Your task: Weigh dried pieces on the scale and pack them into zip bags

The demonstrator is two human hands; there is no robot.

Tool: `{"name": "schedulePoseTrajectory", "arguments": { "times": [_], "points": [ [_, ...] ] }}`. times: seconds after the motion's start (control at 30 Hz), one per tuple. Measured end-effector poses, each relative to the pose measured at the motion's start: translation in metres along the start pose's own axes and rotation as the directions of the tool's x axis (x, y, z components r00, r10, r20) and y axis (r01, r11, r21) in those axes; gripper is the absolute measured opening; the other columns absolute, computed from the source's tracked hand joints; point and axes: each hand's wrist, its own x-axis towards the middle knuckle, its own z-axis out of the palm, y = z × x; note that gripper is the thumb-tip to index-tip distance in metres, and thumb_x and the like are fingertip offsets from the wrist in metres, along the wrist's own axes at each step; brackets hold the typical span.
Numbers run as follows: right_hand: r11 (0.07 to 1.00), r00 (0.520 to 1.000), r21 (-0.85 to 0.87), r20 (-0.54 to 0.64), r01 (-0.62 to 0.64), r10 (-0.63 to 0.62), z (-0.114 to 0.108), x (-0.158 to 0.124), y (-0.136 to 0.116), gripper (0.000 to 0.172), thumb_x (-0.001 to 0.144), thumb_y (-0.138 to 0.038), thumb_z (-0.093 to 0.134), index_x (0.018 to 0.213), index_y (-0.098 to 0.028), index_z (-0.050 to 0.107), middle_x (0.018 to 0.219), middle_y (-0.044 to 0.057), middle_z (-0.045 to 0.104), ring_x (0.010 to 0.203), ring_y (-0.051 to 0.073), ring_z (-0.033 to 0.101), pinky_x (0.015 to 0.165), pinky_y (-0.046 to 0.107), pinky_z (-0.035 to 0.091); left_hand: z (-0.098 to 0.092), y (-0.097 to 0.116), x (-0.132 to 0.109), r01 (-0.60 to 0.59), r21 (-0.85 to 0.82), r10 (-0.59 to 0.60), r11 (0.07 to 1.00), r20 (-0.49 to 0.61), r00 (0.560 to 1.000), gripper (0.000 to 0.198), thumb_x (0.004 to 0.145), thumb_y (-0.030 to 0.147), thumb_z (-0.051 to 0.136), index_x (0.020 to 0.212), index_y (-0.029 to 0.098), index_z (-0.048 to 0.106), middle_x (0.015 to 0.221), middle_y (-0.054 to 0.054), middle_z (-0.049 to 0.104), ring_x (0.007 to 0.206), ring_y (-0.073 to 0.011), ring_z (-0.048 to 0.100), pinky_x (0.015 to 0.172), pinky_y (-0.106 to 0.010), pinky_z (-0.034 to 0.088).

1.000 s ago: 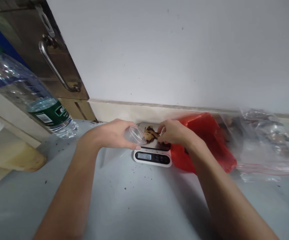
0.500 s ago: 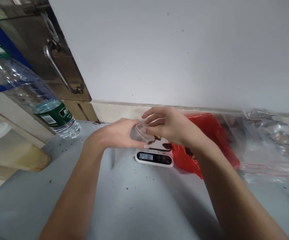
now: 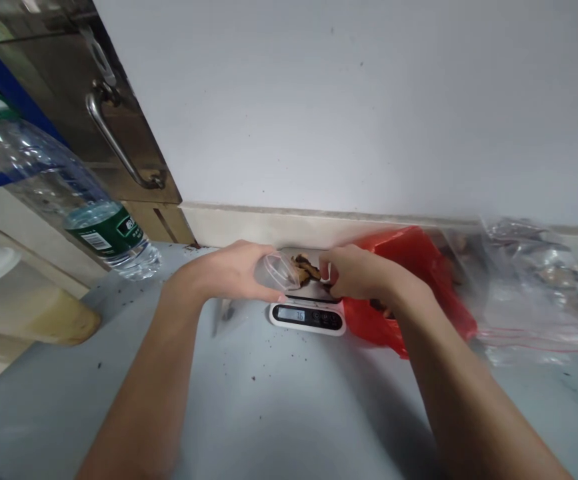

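A white digital scale point(image 3: 307, 318) stands near the wall, its display reading about 7.6. Brown dried slices point(image 3: 305, 270), perhaps dried mushroom, lie on its plate. At the plate's left, my left hand point(image 3: 236, 272) is curled round the mouth of a clear plastic bag point(image 3: 275, 270), holding it open toward the slices. My right hand point(image 3: 351, 270) is at the plate's right side, fingers bent down and pinched at the pieces there; what they grip is hidden. Directly right of the scale lies a red plastic bag point(image 3: 413, 257), partly behind my right forearm, with dark pieces in it.
Clear zip bags point(image 3: 543, 280) lie at the right by the wall. On the left stand a large water bottle point(image 3: 103, 227) with a green label and a lidded plastic container point(image 3: 33, 307). A metal door handle point(image 3: 119, 143) is behind them. Dark crumbs dot the grey tabletop point(image 3: 253, 413).
My right hand has moved from the bag's mouth down to the right side of the scale plate. More slices are visible. The reading has dropped from about 10.6 to 7.6.
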Motion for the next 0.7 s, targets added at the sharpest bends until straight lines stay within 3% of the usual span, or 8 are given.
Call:
{"name": "schedulePoseTrajectory", "arguments": {
  "times": [0.17, 0.27, 0.4, 0.47, 0.53, 0.63, 0.7],
  "points": [
    [0.991, 0.994, 0.097, -0.075, 0.09, -0.083, -0.001, 0.001, 0.003, 0.027, 0.074, -0.002, 0.062, 0.058, -0.022, 0.054, 0.056, -0.002, 0.058, 0.051, 0.013, 0.05, 0.046, 0.025, 0.033, 0.002, -0.001, -0.001, 0.012, 0.013, -0.012, 1.0, 0.039, 0.999, 0.086, 0.071, 0.068, 0.073, 0.145, 0.027, 0.058, 0.154, -0.012, 0.058, 0.132, -0.036, 0.059, 0.102, -0.042, 0.05],
    [0.936, 0.971, 0.286, -0.181, 0.205, -0.157, -0.004, -0.005, -0.004, 0.024, 0.078, -0.005, 0.067, 0.063, -0.021, 0.058, 0.062, -0.003, 0.067, 0.058, 0.012, 0.058, 0.051, 0.023, 0.04, 0.001, 0.002, -0.002, 0.027, 0.0, -0.027, 1.0, 0.027, 0.999, 0.087, 0.069, 0.071, 0.073, 0.145, 0.029, 0.058, 0.151, -0.011, 0.06, 0.129, -0.0358, 0.061, 0.099, -0.04, 0.051],
    [0.769, 0.922, 0.509, -0.236, 0.387, -0.308, -0.006, -0.01, -0.013, 0.017, 0.087, -0.007, 0.062, 0.078, -0.02, 0.067, 0.076, 0.0, 0.077, 0.071, 0.015, 0.072, 0.064, 0.023, 0.05, -0.003, 0.002, -0.005, -0.013, -0.039, 0.013, 0.999, 0.006, 1.0, 0.08, 0.072, 0.072, 0.07, 0.139, 0.029, 0.063, 0.137, -0.008, 0.07, 0.12, -0.0336, 0.067, 0.092, -0.036, 0.052],
    [0.811, 0.923, 0.463, -0.309, 0.358, -0.231, -0.003, -0.005, -0.013, 0.015, 0.089, -0.007, 0.061, 0.088, -0.019, 0.071, 0.087, 0.004, 0.08, 0.08, 0.017, 0.074, 0.071, 0.025, 0.053, -0.006, -0.001, -0.007, -0.008, -0.05, 0.008, 0.999, -0.006, 1.0, 0.079, 0.072, 0.07, 0.07, 0.139, 0.029, 0.063, 0.14, -0.008, 0.069, 0.122, -0.0331, 0.066, 0.093, -0.035, 0.052],
    [0.899, 0.93, 0.37, -0.355, 0.234, -0.096, 0.005, 0.005, -0.01, 0.019, 0.089, -0.015, 0.067, 0.106, -0.017, 0.074, 0.108, 0.01, 0.08, 0.098, 0.023, 0.074, 0.081, 0.03, 0.054, -0.008, -0.006, -0.009, 0.03, -0.029, -0.03, 0.999, -0.024, 0.999, 0.085, 0.07, 0.071, 0.07, 0.143, 0.028, 0.06, 0.145, -0.009, 0.066, 0.127, -0.0339, 0.063, 0.099, -0.036, 0.05],
    [0.966, 0.963, 0.237, -0.268, 0.104, -0.038, 0.02, 0.022, -0.006, 0.057, 0.085, -0.032, 0.079, 0.138, -0.017, 0.065, 0.135, 0.018, 0.069, 0.119, 0.031, 0.068, 0.094, 0.037, 0.053, -0.009, -0.011, -0.011, 0.076, 0.007, -0.076, 0.997, -0.027, 0.997, 0.096, 0.069, 0.075, 0.067, 0.15, 0.025, 0.054, 0.15, -0.012, 0.061, 0.132, -0.0356, 0.059, 0.105, -0.039, 0.048],
    [0.98, 0.977, 0.171, -0.2, 0.103, -0.067, 0.027, 0.03, -0.005, 0.069, 0.081, -0.039, 0.083, 0.143, -0.017, 0.061, 0.141, 0.02, 0.064, 0.123, 0.032, 0.066, 0.097, 0.037, 0.052, -0.009, -0.011, -0.011, 0.094, 0.013, -0.094, 0.996, -0.021, 0.995, 0.1, 0.068, 0.075, 0.068, 0.152, 0.024, 0.052, 0.153, -0.012, 0.059, 0.134, -0.0358, 0.058, 0.106, -0.038, 0.048]
  ]
}}
